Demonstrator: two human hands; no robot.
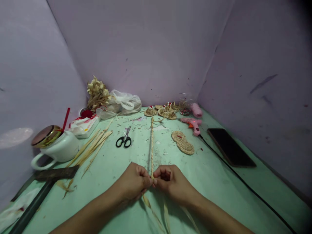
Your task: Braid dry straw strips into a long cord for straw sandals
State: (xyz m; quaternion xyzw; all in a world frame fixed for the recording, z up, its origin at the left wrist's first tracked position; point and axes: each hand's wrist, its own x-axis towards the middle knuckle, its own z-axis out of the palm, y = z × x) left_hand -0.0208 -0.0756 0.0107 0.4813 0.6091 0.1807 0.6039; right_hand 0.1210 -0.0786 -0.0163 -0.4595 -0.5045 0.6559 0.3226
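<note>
A thin braid of pale dried straw (152, 146) runs away from me along the middle of the table. At its near end my left hand (136, 182) and my right hand (170, 182) meet, thumbs and fingers closed in a pinch on the braid. Loose flat straw strands (166, 214) trail from beneath the hands toward me. Scissors with black handles (123, 141) lie partly open to the left of the braid. To its right rests a flat coiled straw piece shaped like a figure eight (182, 142).
At right are a pink glue gun (193, 124) with its black cord, a phone (231, 147) and pink yarn (196, 110). Small straw hats (167, 112) sit at the back. Leftward are straw strips (94, 146), a white mug (64, 148), a hammer (57, 174) and a plastic bag (126, 101).
</note>
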